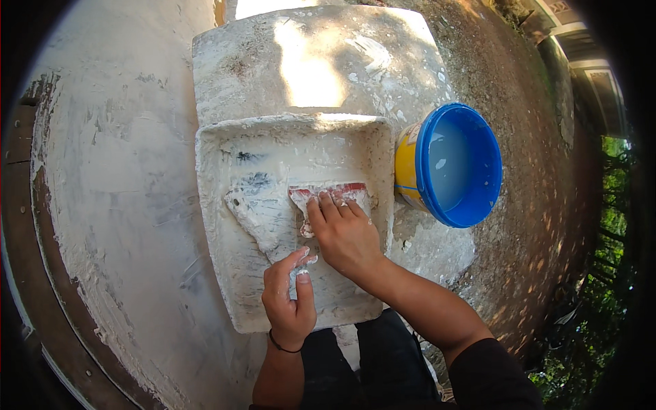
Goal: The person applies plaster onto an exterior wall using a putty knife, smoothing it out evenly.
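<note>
Inside a paste-coated shallow tray (205,205), my right hand (350,239) has its fingers on a putty scraper (301,197) with a reddish upper edge, holding it against the tray's bottom. White paste covers most of the scraper, and part of it is hidden under my fingers. My left hand (290,304) is over the near left part of the tray, its thumb and curved fingers apart and nothing visible between them. White paste clings to its fingertips. Just beyond it lies a second paste-covered tool (254,222), seemingly another putty knife, at the tray's left side.
A blue-rimmed yellow bucket (408,164) of cloudy water stands right of the tray. Behind the tray is a paste-spattered board (239,75). A pale smeared wall or slab (130,205) runs along the left; brown ground (526,232) lies to the right.
</note>
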`<state>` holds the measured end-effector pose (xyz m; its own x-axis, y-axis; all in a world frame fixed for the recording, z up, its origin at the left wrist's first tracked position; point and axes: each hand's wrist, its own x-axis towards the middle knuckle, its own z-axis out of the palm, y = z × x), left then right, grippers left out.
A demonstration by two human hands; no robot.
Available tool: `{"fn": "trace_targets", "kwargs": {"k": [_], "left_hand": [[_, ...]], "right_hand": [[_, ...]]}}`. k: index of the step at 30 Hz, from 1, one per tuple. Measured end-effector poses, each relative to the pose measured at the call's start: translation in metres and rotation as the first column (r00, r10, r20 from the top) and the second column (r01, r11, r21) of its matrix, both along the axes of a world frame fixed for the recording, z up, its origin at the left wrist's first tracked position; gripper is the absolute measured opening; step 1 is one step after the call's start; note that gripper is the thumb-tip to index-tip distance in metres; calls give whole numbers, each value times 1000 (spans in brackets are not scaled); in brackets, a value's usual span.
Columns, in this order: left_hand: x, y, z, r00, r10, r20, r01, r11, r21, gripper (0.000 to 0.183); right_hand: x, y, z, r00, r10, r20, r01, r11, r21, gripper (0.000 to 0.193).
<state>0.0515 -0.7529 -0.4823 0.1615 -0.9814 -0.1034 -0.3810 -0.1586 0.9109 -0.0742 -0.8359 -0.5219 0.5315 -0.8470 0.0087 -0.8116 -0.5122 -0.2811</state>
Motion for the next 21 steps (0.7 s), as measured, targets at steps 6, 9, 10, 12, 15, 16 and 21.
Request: {"fn": "trace_targets", "kwargs": {"k": [6,9,10,12,15,16,21], "left_hand": [[2,0,-1,1000,-2,2,2,1000,-19,29],[5,1,-4,1000,4,-1,-4,1000,-14,29],[6,2,-5,1000,4,-5,-4,1000,-15,29],[7,1,-4,1000,6,3,-6,1000,-15,29],[6,-3,-2,999,45,-25,-45,999,-9,27],[6,-4,-2,995,87,-54,-87,996,1,25],[10,-5,-5,994,95,-54,-95,995,9,25]], "right_hand": [[2,-20,-2,999,-2,51,-1,997,71,33],[0,-14,-3,997,14,71,-15,1000,23,33],[0,-13,-3,997,18,78,-19,1000,22,33],[-1,-20,-5,996,17,85,-18,1000,13,33],[1,-32,-5,998,0,65,-5,997,82,32],[2,-32,-5,998,1,66,-6,997,83,32],[5,-21,2,998,19,58,-23,997,72,32]]}}
